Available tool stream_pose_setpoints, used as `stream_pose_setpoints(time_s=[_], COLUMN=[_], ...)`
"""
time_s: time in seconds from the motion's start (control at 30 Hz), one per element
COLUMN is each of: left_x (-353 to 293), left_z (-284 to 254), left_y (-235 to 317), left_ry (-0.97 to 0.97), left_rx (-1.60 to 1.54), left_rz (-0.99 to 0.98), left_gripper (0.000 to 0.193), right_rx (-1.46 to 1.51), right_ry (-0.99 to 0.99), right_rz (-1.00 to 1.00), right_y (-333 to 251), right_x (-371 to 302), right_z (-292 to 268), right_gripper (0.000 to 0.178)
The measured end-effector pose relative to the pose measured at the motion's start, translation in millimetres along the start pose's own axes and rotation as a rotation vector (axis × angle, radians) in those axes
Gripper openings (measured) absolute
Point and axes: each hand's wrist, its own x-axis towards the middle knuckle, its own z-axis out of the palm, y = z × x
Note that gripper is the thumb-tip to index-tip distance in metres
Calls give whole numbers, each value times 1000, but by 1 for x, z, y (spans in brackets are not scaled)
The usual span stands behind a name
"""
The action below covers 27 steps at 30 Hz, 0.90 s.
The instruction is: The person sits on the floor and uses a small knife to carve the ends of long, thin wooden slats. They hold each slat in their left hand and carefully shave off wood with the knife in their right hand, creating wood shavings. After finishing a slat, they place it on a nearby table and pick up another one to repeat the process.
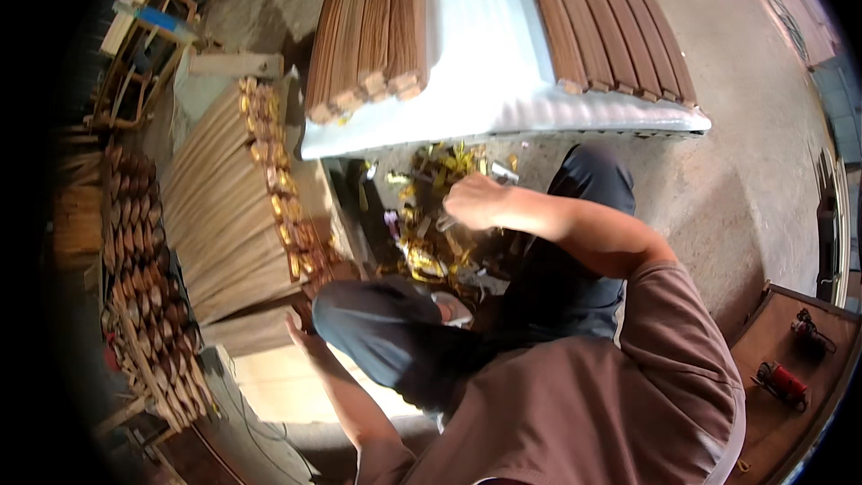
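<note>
My right hand [476, 201] is closed, fingers curled down, above a heap of shiny gold and silver foil scraps [422, 256] on the floor between my legs. Whatever it may hold is hidden or too small to make out. My left hand [303, 334] reaches out beside my left knee with its fingers stretched, at the near end of a stack of long brown wooden strips [224, 207]. Gold foil wrapping [277, 175] covers the ends of those strips. I cannot tell whether the left fingertips touch the wood.
Ahead, a low platform covered in white sheeting [485, 81] carries brown wooden slats [373, 27] on the left and more slats [606, 27] on the right. Further left stand stacked wooden pieces [139, 242]. At lower right, a brown tray [777, 341] holds red and black tools.
</note>
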Motion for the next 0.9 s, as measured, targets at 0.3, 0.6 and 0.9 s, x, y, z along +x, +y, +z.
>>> stream_pose_setpoints(time_s=[0.3,0.6,0.9], left_x=[32,-43,-90], left_z=[-93,-23,38], left_y=[65,127,10], left_ry=[269,-120,7], left_rx=[-321,-793,-623], left_rz=[142,82,-122], left_gripper=[60,74,38], right_rx=[-44,-25,731], right_ry=[-196,-101,312], right_rz=[-6,8,-113], right_y=[-14,8,-101], right_x=[17,11,18], right_z=[47,63,56], right_gripper=[14,14,19])
